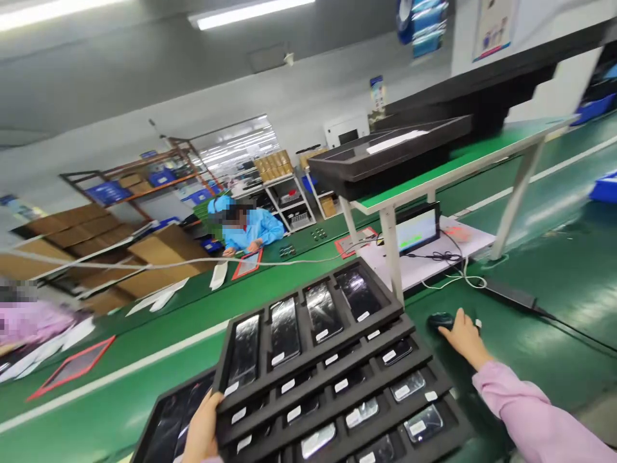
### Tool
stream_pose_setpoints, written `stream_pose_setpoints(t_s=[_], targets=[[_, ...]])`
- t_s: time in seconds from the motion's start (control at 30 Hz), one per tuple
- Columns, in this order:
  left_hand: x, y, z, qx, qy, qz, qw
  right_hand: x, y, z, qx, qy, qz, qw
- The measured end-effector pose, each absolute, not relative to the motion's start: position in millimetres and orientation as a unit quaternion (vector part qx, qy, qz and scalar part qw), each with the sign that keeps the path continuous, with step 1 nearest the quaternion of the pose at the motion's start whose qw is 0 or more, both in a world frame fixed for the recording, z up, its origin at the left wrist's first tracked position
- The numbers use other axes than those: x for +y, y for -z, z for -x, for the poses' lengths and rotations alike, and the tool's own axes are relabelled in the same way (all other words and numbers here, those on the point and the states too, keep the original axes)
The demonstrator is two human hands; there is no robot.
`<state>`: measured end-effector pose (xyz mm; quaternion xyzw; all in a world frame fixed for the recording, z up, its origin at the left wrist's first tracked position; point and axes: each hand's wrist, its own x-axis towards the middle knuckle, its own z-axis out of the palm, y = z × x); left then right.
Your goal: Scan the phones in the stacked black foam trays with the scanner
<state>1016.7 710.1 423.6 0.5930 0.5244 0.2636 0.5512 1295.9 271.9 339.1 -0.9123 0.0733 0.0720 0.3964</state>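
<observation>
The bare left hand [205, 424] sits at the left edge of a stepped stack of black, matte foam trays [308, 363], its thumb against the top tray's corner, seemingly to steady the pile; its other fingers are mostly hidden, so I cannot tell whether they close beneath the rim. The stack lies in front of the wearer, over the glossy green bench [569, 283], each lower tray stepping out nearer, so that part of its contents shows. Flat, dark, glassy rectangular panels [285, 331], bearing small white labels, lie in separate pockets; the soft dividers presumably keep their shiny faces from rubbing. Another black foam tray [186, 384] shows at the stack's left. The bare right hand [465, 337], leaving a pink, softly creased fabric sleeve [535, 405], is low over the bench, thumb towards a small, black, rounded object [441, 320], perhaps a computer mouse; its fingers are partly bent, and whether they hold anything I cannot tell. Ahead, a green-topped stand with pale, straight legs [391, 257] bears more black foam trays [395, 151], probably raised to leave room for the black-framed screen [418, 230] underneath.
</observation>
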Motion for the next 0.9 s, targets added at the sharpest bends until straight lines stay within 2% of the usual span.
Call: stream_pose_setpoints(t_s=[0.13,0.33,0.9], targets=[[684.0,-447.8,-1027.0,0.556,-0.261,-0.511,0.601,301.1,-372.4,-1309.7,-0.028,-0.047,0.91,0.412],[685.1,-442.8,-1024.6,0.527,-0.296,-0.524,0.6,354.4,-394.9,-1316.4,-0.115,-0.076,0.888,0.439],[692.4,-424.1,-1017.5,0.495,-0.326,-0.559,0.58,366.0,-435.3,-1295.0,-0.031,-0.087,0.904,0.417]])
